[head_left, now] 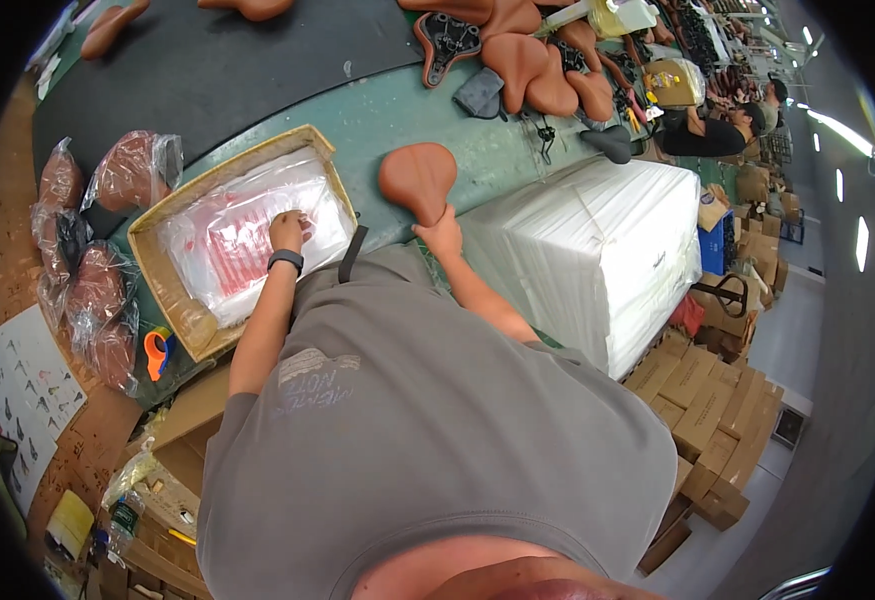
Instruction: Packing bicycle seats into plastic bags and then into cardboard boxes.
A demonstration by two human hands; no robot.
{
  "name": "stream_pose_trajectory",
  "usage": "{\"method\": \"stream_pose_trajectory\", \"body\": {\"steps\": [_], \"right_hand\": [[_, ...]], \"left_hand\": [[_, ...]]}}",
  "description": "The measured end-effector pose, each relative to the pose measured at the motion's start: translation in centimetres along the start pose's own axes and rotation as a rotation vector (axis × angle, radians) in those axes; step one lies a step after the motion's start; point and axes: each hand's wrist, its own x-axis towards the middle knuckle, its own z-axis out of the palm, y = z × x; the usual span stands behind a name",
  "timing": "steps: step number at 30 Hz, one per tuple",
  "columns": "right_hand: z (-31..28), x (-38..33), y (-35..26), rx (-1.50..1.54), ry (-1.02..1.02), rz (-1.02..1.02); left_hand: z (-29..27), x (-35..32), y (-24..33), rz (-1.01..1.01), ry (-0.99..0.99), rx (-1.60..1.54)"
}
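My right hand (441,236) is closed round the narrow nose of a brown bicycle saddle (418,178), whose wide end points away from me and whose smooth top faces up. To the left, my left hand (288,231), with a dark band on its wrist, is inside an open cardboard box (147,245). Its fingers are curled against the top of a stack of clear plastic bags (227,245) with red print, pinching at a bag. The fingertips are partly hidden.
Several brown saddles (517,65) lie at the back of the green table. Bagged saddles (97,290) and an orange tape dispenser (156,352) are left of the box. A tall white foam-sheet stack (597,250) stands right. Beyond are cartons (707,400) and a person (707,133).
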Motion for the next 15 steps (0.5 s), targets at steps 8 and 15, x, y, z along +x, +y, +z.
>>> {"method": "stream_pose_trajectory", "body": {"steps": [8, 15], "right_hand": [[-7.6, -4.0, -1.7, 1.164, -0.853, 0.208], [-4.6, -7.6, -16.6, 0.935, -0.945, -0.272]], "left_hand": [[-4.3, -7.8, 3.0, 0.293, 0.004, 0.052], [-9.1, -8.6, 4.3, -0.039, -0.367, -0.674]]}}
